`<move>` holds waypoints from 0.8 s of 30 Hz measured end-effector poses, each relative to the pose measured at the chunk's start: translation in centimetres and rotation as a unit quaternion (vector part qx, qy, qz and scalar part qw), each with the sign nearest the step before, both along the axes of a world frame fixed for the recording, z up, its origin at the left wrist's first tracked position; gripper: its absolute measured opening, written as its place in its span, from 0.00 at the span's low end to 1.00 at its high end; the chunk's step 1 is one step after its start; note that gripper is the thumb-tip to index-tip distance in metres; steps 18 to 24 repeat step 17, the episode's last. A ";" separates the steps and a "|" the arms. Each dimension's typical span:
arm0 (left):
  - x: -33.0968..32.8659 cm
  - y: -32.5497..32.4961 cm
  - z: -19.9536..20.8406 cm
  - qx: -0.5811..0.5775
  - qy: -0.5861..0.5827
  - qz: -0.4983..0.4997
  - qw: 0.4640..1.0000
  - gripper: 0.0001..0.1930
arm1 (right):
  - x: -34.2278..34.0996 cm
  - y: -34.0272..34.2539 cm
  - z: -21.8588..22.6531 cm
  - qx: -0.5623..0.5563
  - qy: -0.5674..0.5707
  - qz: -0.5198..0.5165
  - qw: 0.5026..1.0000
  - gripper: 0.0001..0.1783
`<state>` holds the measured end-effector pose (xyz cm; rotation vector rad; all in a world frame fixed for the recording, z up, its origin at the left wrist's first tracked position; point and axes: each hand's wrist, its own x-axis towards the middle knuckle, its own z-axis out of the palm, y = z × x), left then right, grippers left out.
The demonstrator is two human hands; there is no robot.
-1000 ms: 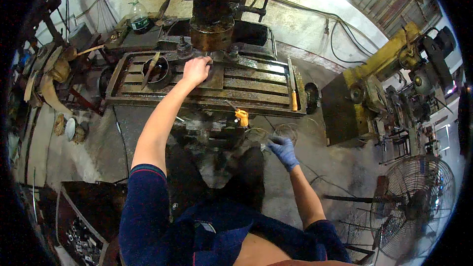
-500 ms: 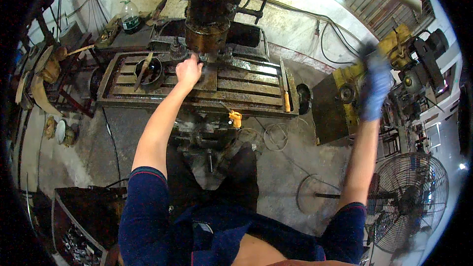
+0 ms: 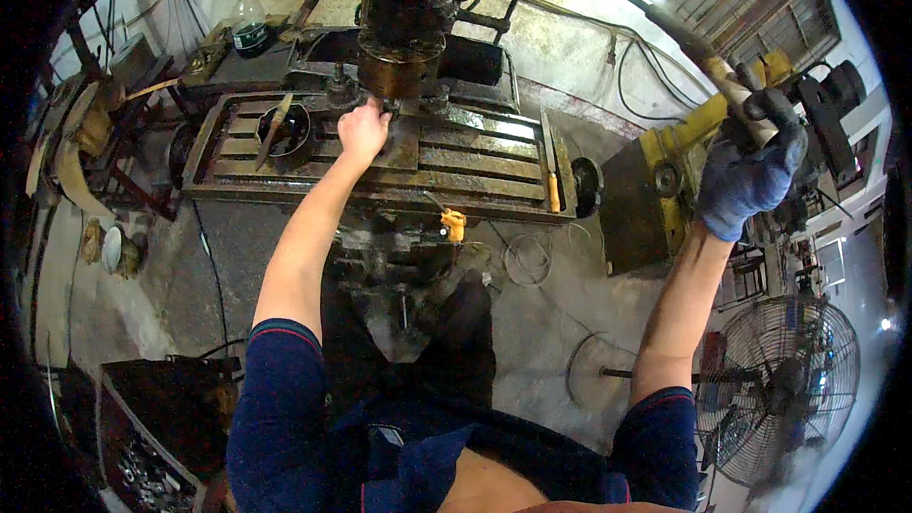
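My left hand (image 3: 363,131), bare, is closed just below the dark spindle head (image 3: 391,62) of a drilling or milling machine. Its fingers pinch something small over the worktable, hidden by the hand itself. Out to the right, my right hand (image 3: 746,176) wears a blue glove with dark fingers. Those fingers wrap round the end of a long lever handle (image 3: 693,43) that slopes down from the machine's top. Beneath the left hand stretches the slotted metal worktable (image 3: 475,163), wet-looking and dirty.
A dark bowl (image 3: 297,140) with a brush (image 3: 275,128) across it stands on the table's left. An orange-handled file (image 3: 554,185) lies along the right end. A yellow object (image 3: 453,224) hangs at the front edge. A fan (image 3: 784,389) stands at lower right, near a yellow machine (image 3: 655,166).
The lever's end has swung down toward me. My right hand, blurred before and apart from the lever, now grips it. My left hand has stayed below the spindle.
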<state>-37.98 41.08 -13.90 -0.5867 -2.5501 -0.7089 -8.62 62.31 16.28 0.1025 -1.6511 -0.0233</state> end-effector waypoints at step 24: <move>0.8 -2.8 2.3 0.007 -0.084 -0.114 0.990 0.12 | 0.3 -1.5 -6.3 -0.262 -0.006 0.305 0.915 0.06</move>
